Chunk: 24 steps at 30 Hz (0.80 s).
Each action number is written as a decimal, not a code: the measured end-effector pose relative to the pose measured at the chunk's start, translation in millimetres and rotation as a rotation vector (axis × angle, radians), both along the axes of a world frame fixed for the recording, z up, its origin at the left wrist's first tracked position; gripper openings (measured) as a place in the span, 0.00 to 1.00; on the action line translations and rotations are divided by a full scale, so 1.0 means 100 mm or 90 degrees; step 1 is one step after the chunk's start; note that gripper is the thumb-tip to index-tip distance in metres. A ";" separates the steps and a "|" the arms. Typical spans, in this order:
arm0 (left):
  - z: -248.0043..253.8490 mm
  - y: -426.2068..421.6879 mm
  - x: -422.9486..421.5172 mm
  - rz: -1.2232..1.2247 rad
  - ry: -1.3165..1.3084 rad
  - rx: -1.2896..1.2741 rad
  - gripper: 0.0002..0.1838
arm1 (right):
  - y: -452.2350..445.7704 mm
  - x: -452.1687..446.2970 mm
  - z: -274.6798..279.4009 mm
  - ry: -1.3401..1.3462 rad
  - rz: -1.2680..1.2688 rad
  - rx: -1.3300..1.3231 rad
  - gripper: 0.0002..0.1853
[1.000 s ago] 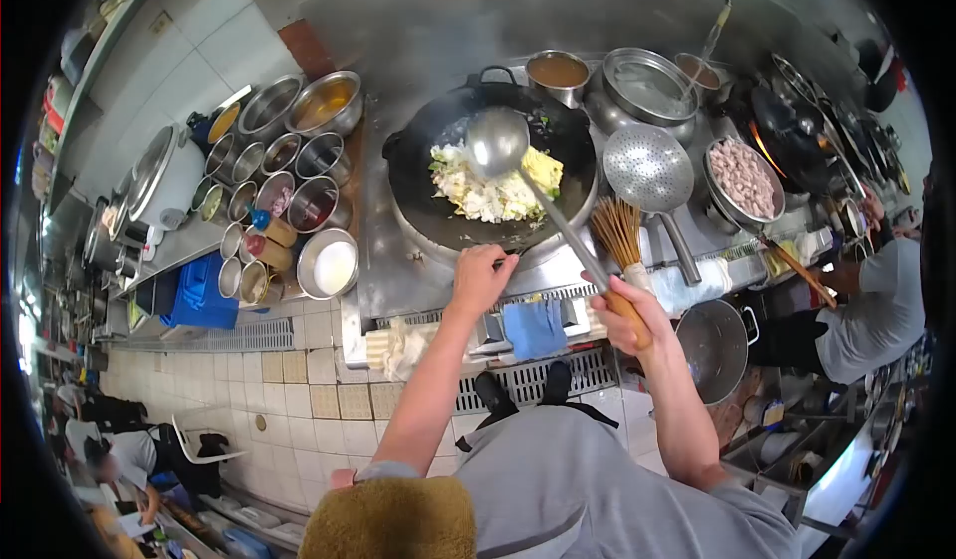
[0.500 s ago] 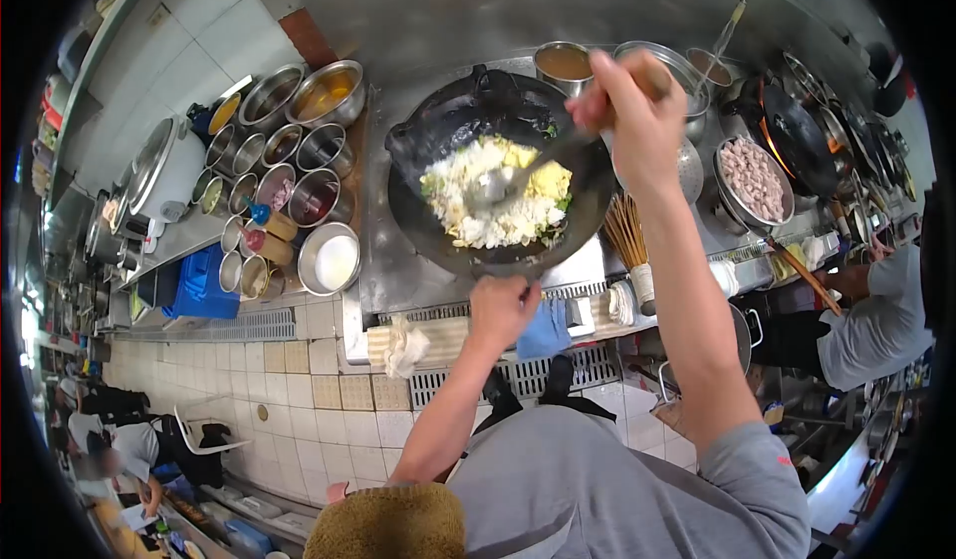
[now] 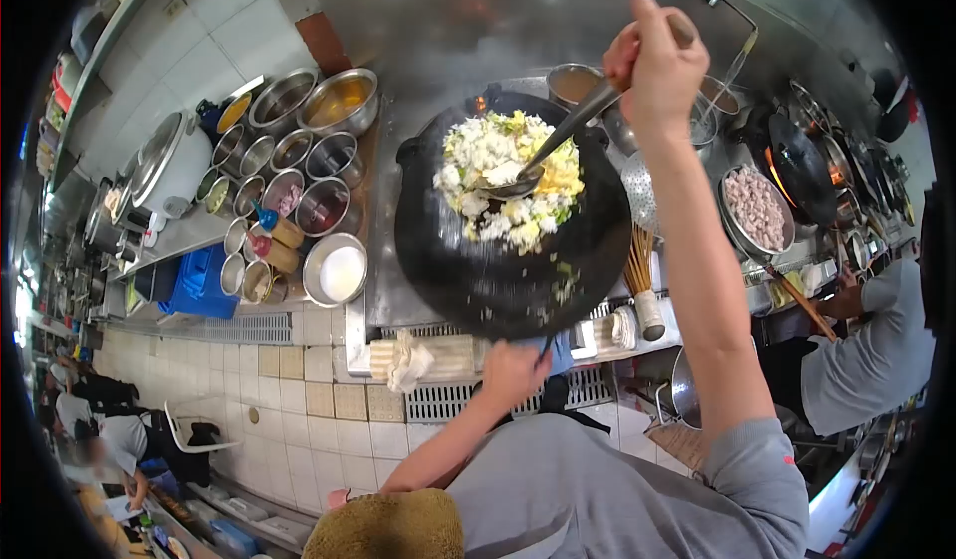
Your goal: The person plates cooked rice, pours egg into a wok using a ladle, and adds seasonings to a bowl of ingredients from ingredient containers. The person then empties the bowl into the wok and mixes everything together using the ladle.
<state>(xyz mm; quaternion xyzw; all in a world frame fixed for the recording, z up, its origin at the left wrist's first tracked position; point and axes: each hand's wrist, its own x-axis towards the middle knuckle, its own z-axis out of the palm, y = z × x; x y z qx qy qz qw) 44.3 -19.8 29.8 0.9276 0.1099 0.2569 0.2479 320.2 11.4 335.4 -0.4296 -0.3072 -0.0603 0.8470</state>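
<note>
A large black wok (image 3: pixel 448 270) sits over the stove. My left hand (image 3: pixel 514 374) is closed at its near edge, gripping the wok; the exact grip spot is partly hidden by my fingers. Rice mixed with yellow egg and green bits (image 3: pixel 488 156) is bunched toward the far side of the wok, with a few scraps on the near wall. High on the right, my right hand (image 3: pixel 662 73) is wrapped around the handle of a long metal ladle (image 3: pixel 570 124). The ladle's bowl is down at the rice.
Several metal containers of ingredients stand left, with squeeze bottles (image 3: pixel 276 250) and a bowl of white contents (image 3: pixel 336 268). A bamboo brush (image 3: pixel 645 285) and a bowl of pale meat pieces (image 3: pixel 759 209) are right. Another person (image 3: pixel 866 345) works at the far right.
The wok has come toward me and tilted, and the rice has shifted to its far side. My left hand moved nearer my body; my right hand rose with the ladle.
</note>
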 end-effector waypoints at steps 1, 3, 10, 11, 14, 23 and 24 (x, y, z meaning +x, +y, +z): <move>0.12 -0.10 -0.12 0.006 -0.029 0.016 0.15 | -0.05 0.06 0.12 0.010 0.011 0.000 0.21; 0.61 -0.12 -0.10 -0.012 -0.099 -0.024 0.16 | -0.06 0.14 0.31 0.000 -0.015 -0.014 0.19; 0.27 0.33 0.38 0.039 -0.031 0.029 0.13 | 0.34 0.08 -0.17 0.029 -0.042 -0.056 0.20; 0.15 0.21 0.22 0.026 -0.001 0.025 0.14 | 0.28 0.11 -0.04 0.043 -0.011 -0.036 0.19; 0.30 0.15 0.08 -0.003 -0.086 0.018 0.15 | 0.12 0.20 0.45 0.025 0.001 -0.050 0.21; -0.11 0.93 0.72 0.045 -0.017 -0.019 0.15 | -0.73 -0.38 0.70 -0.253 0.192 0.016 0.17; -0.14 0.95 0.73 0.041 -0.023 -0.022 0.14 | -0.46 -0.41 0.36 -0.234 0.095 -0.030 0.15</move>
